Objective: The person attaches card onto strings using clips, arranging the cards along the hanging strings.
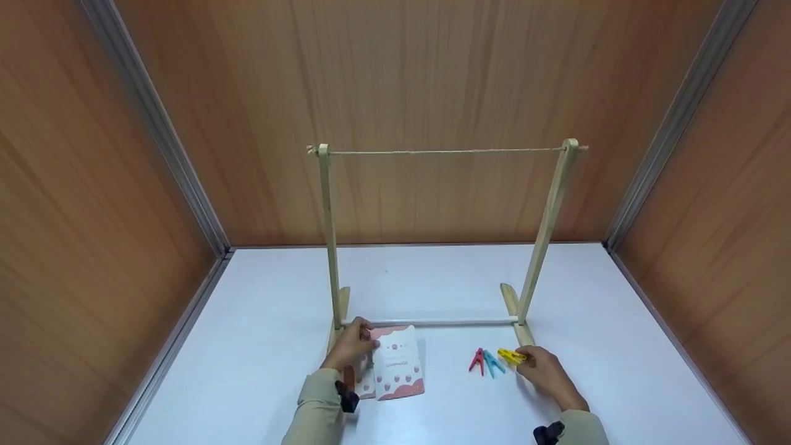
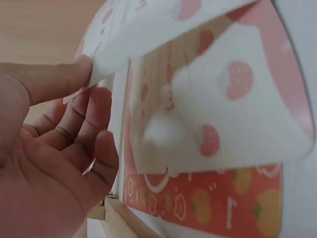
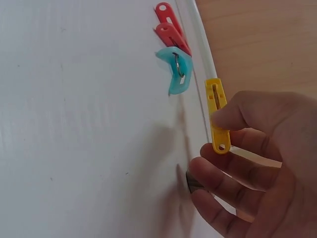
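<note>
My left hand (image 1: 352, 345) pinches the upper left edge of a white and pink strawberry card (image 1: 398, 364); in the left wrist view this card (image 2: 133, 34) is lifted and bowed. Under it lies a similar strawberry card (image 2: 193, 119), overlapping a red-orange card with fruit prints (image 2: 173, 198). Between thumb and fingers, my right hand (image 1: 549, 374) holds a yellow clothespin (image 3: 218, 116), just above the table. Beside it lie a blue clothespin (image 1: 492, 363) and a red clothespin (image 1: 476, 361); the right wrist view shows two red pieces (image 3: 172, 37), perhaps one spread clothespin.
A wooden stand stands behind the hands, with a left post (image 1: 330, 235), a right post (image 1: 547, 228) and a string (image 1: 445, 151) tied across the top. A white bar (image 1: 445, 322) joins its feet. Wood-grain panels (image 1: 445, 80) enclose the white table (image 1: 259, 309).
</note>
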The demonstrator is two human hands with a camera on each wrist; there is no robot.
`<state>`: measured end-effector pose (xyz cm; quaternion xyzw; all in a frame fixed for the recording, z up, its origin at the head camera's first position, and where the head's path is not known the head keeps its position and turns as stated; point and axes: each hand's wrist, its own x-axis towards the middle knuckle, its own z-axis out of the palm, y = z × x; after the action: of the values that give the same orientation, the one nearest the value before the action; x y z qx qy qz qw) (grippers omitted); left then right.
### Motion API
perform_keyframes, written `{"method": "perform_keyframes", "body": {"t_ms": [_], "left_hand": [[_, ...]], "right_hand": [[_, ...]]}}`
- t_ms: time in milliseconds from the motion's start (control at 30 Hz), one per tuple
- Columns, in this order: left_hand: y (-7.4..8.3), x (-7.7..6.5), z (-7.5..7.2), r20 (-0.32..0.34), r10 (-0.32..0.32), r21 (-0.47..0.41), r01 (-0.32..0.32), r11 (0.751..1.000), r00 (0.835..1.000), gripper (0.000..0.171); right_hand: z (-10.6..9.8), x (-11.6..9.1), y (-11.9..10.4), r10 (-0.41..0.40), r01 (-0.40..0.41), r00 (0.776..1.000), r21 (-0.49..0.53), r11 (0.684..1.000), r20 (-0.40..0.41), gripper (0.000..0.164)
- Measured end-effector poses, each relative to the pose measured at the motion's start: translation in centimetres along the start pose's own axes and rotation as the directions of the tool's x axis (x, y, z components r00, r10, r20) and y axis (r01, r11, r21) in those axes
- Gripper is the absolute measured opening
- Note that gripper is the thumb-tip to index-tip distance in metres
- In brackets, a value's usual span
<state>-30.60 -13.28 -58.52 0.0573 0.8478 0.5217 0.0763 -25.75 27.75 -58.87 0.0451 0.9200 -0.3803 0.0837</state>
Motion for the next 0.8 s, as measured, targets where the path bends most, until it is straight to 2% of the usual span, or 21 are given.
{"method": "perform_keyframes", "body": {"t_ms": [133,300,500,633,800], "left_hand": [[0.3,0.2,0.1,0.008,0.009,-0.087,-0.008,0.996,1.000,0.032],[1.1,0.5,0.3,0.011,-0.019,-0.133,0.020,0.991,1.000,0.025],[2.2,0.8,0.6,0.006,-0.044,-0.205,0.044,0.978,0.999,0.015],[3.2,0.6,0.8,0.003,-0.007,-0.237,0.007,0.971,1.000,0.017],[5.6,0.2,0.8,0.001,0.026,-0.273,-0.025,0.962,1.000,0.020]], "right_hand": [[-0.2,-0.1,-0.3,-0.022,0.023,0.999,0.020,1.000,-0.039,0.038],[-0.3,-0.4,-0.6,-0.063,0.068,0.992,0.047,0.997,-0.107,0.039],[-0.4,-0.6,-1.0,-0.068,0.099,0.977,0.150,0.984,-0.201,0.040],[-0.8,-0.5,-1.5,-0.062,0.111,0.971,0.205,0.972,-0.230,0.040],[-1.6,-0.5,-2.4,-0.014,0.083,0.975,0.305,0.949,-0.221,0.052]]}}
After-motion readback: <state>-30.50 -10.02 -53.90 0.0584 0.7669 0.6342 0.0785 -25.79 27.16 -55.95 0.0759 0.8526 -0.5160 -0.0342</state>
